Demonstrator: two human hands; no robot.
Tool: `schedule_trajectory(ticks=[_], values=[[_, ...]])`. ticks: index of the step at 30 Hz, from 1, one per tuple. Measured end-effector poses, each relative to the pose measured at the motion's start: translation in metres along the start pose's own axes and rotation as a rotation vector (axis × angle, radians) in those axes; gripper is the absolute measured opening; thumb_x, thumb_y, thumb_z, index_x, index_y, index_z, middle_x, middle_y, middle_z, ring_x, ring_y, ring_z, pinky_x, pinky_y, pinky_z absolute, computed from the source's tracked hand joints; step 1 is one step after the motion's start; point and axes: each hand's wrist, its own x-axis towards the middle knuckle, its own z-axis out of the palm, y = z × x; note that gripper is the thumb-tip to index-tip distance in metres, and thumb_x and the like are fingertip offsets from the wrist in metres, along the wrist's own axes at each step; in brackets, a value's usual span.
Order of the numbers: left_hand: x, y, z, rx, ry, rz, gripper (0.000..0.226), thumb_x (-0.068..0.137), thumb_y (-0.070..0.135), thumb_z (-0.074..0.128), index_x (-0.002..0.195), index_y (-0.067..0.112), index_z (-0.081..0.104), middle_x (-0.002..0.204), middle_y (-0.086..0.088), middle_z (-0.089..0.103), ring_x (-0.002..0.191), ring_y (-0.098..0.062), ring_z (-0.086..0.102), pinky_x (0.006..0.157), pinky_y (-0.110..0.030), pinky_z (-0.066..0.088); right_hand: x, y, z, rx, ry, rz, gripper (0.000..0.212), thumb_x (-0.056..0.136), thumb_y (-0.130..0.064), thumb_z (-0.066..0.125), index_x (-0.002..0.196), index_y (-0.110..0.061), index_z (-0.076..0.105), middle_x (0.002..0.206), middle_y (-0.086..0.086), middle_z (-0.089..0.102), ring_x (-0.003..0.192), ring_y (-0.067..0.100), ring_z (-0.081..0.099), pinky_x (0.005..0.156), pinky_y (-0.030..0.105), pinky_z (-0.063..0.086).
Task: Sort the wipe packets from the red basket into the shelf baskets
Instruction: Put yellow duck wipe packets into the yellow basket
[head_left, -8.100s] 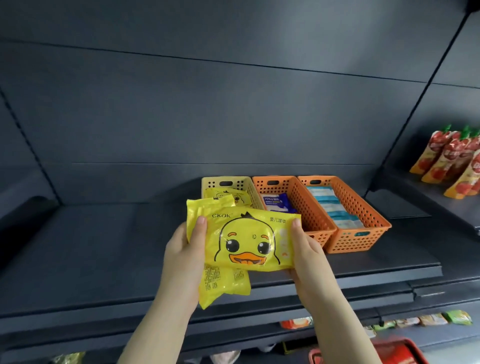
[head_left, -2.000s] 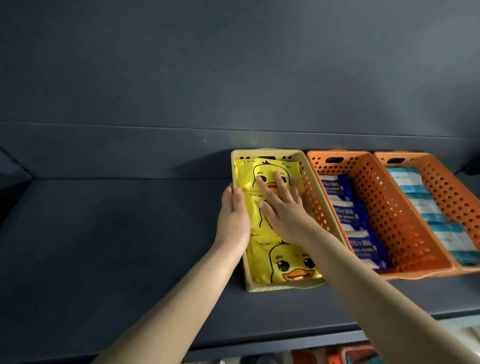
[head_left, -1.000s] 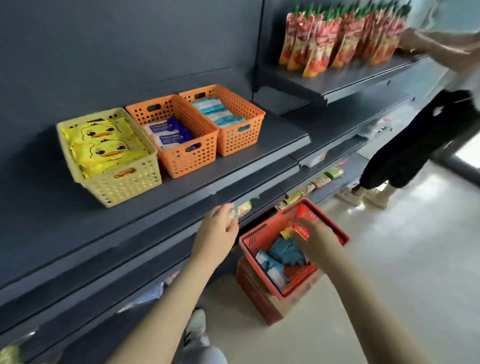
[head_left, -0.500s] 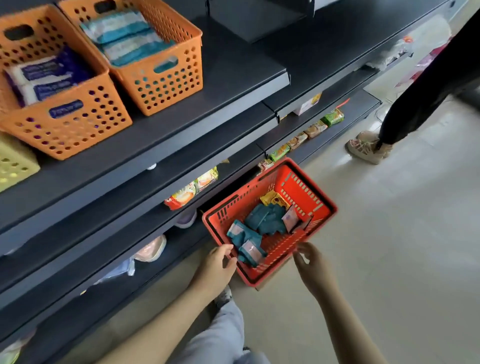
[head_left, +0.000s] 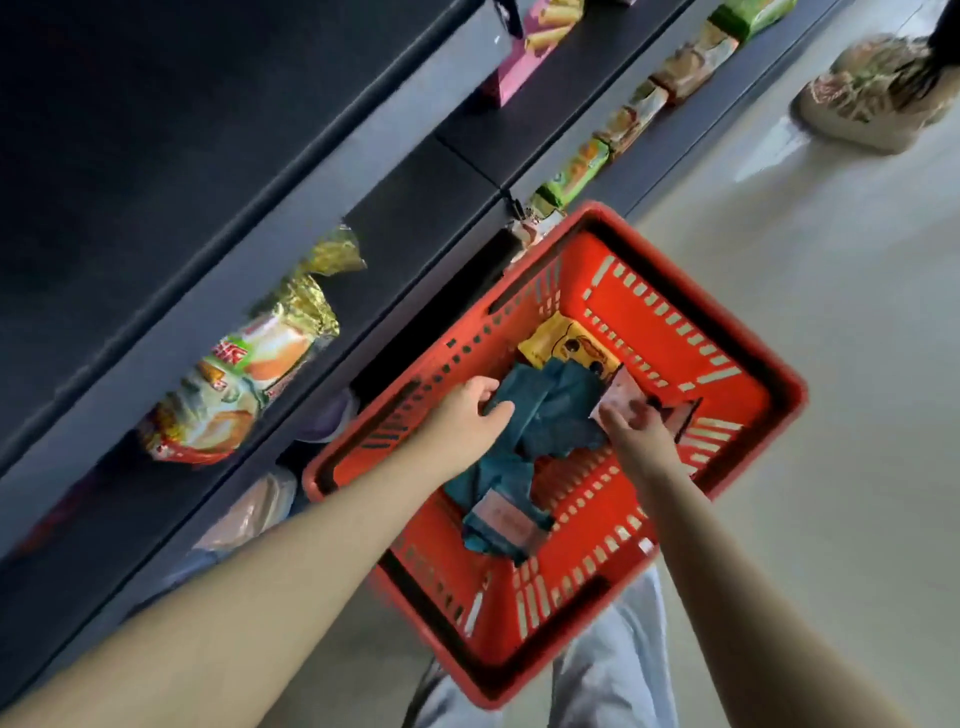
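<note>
The red basket (head_left: 758, 374) stands on the floor below me, beside the dark shelf unit. Inside lie several teal wipe packets (head_left: 550, 410), a yellow duck packet (head_left: 566, 345) at the far end and a pink-and-white packet (head_left: 623, 397) on the right. My left hand (head_left: 470, 415) reaches in and its fingers curl around the edge of a teal packet. My right hand (head_left: 631, 428) rests on the pink-and-white packet, fingers bent over it; whether it grips is unclear. The shelf baskets are out of view.
Snack bags (head_left: 234, 384) lie on a low shelf (head_left: 415, 208) left of the basket, with more packets (head_left: 582, 166) along the shelf further back. Another person's shoe (head_left: 867, 93) stands on the pale floor (head_left: 831, 312) at top right. My grey trouser legs (head_left: 613, 670) show below the basket.
The view dropped closer to the red basket and the shelf baskets left the frame. Both hands moved from the basket's near rim into it, onto the packets.
</note>
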Motion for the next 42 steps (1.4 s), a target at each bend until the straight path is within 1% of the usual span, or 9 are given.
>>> schedule_trajectory(ticks=[6, 9, 17, 21, 28, 32, 35, 39, 42], values=[[0.078, 0.02, 0.04, -0.17, -0.048, -0.169, 0.056, 0.094, 0.044, 0.054, 0.143, 0.018, 0.04, 0.14, 0.001, 0.048, 0.126, -0.017, 0.046, 0.094, -0.023, 0.031, 0.051, 0.014, 0.021, 0.208, 0.044, 0.171, 0.075, 0.092, -0.053, 0.055, 0.152, -0.023, 0.021, 0.154, 0.003, 0.035, 0.137, 0.028, 0.041, 0.108, 0.038, 0.038], [0.102, 0.025, 0.05, -0.3, 0.009, -0.254, 0.049, 0.092, 0.046, 0.057, 0.135, 0.022, 0.05, 0.124, 0.008, 0.051, 0.11, -0.014, 0.049, 0.09, -0.025, 0.037, 0.062, 0.014, 0.031, 0.265, 0.112, 0.154, 0.074, 0.089, -0.048, 0.062, 0.149, -0.026, 0.026, 0.151, 0.005, 0.04, 0.134, 0.029, 0.043, 0.108, 0.044, 0.041], [0.127, 0.026, 0.069, -0.656, 0.062, -0.457, 0.068, 0.082, 0.052, 0.067, 0.139, 0.021, 0.046, 0.143, -0.002, 0.047, 0.13, -0.026, 0.044, 0.107, -0.038, 0.037, 0.08, 0.016, 0.04, 0.302, 0.23, 0.165, 0.082, 0.081, -0.049, 0.071, 0.147, -0.022, 0.031, 0.148, 0.004, 0.039, 0.135, 0.027, 0.041, 0.108, 0.046, 0.041], [0.129, 0.026, 0.075, -0.737, 0.004, -0.43, 0.089, 0.066, 0.062, 0.065, 0.144, 0.028, 0.04, 0.152, 0.0, 0.038, 0.136, -0.022, 0.038, 0.113, -0.045, 0.033, 0.08, 0.014, 0.041, 0.312, 0.254, 0.193, 0.086, 0.08, -0.051, 0.072, 0.149, -0.024, 0.029, 0.151, 0.004, 0.035, 0.138, 0.028, 0.038, 0.109, 0.048, 0.04], [0.134, 0.029, 0.077, -0.723, 0.004, -0.395, 0.07, 0.089, 0.045, 0.063, 0.147, 0.019, 0.035, 0.151, -0.003, 0.039, 0.138, -0.024, 0.037, 0.113, -0.04, 0.031, 0.074, 0.01, 0.031, 0.405, 0.335, 0.184, 0.06, 0.086, -0.041, 0.069, 0.14, -0.032, 0.046, 0.14, -0.001, 0.053, 0.123, 0.022, 0.054, 0.099, 0.043, 0.05], [0.131, 0.042, 0.072, -0.614, -0.053, -0.271, 0.05, 0.096, 0.037, 0.056, 0.139, 0.013, 0.049, 0.144, -0.004, 0.049, 0.136, -0.022, 0.04, 0.102, -0.031, 0.031, 0.064, 0.002, 0.018, 0.535, 0.331, 0.191, 0.047, 0.086, -0.04, 0.068, 0.131, -0.034, 0.056, 0.136, -0.001, 0.055, 0.109, 0.016, 0.061, 0.092, 0.04, 0.055], [0.119, 0.047, 0.063, -0.49, -0.016, -0.16, 0.043, 0.096, 0.033, 0.057, 0.132, 0.01, 0.055, 0.132, -0.004, 0.059, 0.125, -0.018, 0.05, 0.099, -0.028, 0.037, 0.044, -0.008, 0.001, 0.589, 0.256, 0.15, 0.033, 0.094, -0.037, 0.059, 0.126, -0.031, 0.056, 0.109, -0.009, 0.063, 0.093, 0.008, 0.06, 0.088, 0.034, 0.052], [0.084, 0.06, 0.043, -0.376, 0.013, 0.023, 0.019, 0.097, 0.028, 0.055, 0.111, 0.018, 0.063, 0.104, 0.004, 0.063, 0.097, -0.009, 0.057, 0.073, -0.012, 0.04, 0.006, -0.023, -0.022, 0.529, 0.206, 0.052, 0.018, 0.1, -0.038, 0.048, 0.105, -0.026, 0.061, 0.112, 0.002, 0.068, 0.105, 0.021, 0.065, 0.096, 0.044, 0.052], [0.047, 0.075, 0.017, -0.32, 0.051, 0.16, 0.012, 0.097, 0.025, 0.055, 0.103, 0.019, 0.062, 0.094, 0.009, 0.064, 0.084, 0.001, 0.057, 0.066, -0.005, 0.04, -0.029, -0.043, -0.039, 0.507, 0.184, -0.058, 0.026, 0.102, -0.037, 0.042, 0.093, -0.029, 0.065, 0.091, 0.002, 0.074, 0.091, 0.025, 0.07, 0.087, 0.046, 0.057]])
